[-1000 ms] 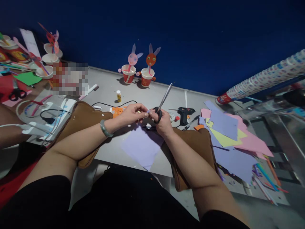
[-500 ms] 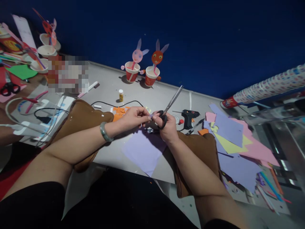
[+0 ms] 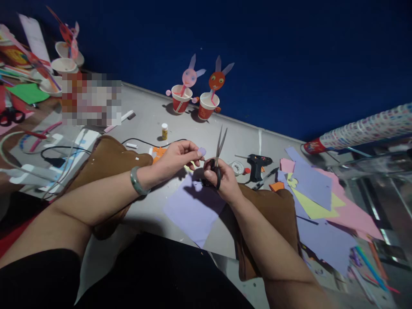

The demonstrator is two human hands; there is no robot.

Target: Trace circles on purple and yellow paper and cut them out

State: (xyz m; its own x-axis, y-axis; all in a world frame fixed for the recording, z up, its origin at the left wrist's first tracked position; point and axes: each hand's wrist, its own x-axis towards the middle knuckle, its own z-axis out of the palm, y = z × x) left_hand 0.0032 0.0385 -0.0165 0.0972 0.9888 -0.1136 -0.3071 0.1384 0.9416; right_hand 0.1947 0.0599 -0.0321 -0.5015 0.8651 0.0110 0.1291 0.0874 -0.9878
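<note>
Between the thumb and fingers of my left hand (image 3: 180, 159) is a small round piece of purple paper (image 3: 201, 151). My right hand (image 3: 225, 178) has its fingers in the black handles of a pair of scissors (image 3: 219, 148), whose slim metal blades point up and stand slightly apart. The blades are clear of the paper piece. Below both hands a larger purple paper sheet (image 3: 189, 210) lies on the table, partly in shadow. Orange paper scraps (image 3: 159, 153) lie just beyond my left hand.
Two paper-cup rabbit figures (image 3: 182, 98) stand by the blue wall. A black glue gun (image 3: 256, 166), a tape roll (image 3: 237, 168) and coloured paper sheets (image 3: 313, 180) lie to the right. A small yellow bottle (image 3: 164, 132) stands behind. Brown cushions (image 3: 112, 163) lie under my forearms.
My hands have moved apart, and the purple paper piece now shows in my left fingers. The scissors have turned more upright, and their blades have parted.
</note>
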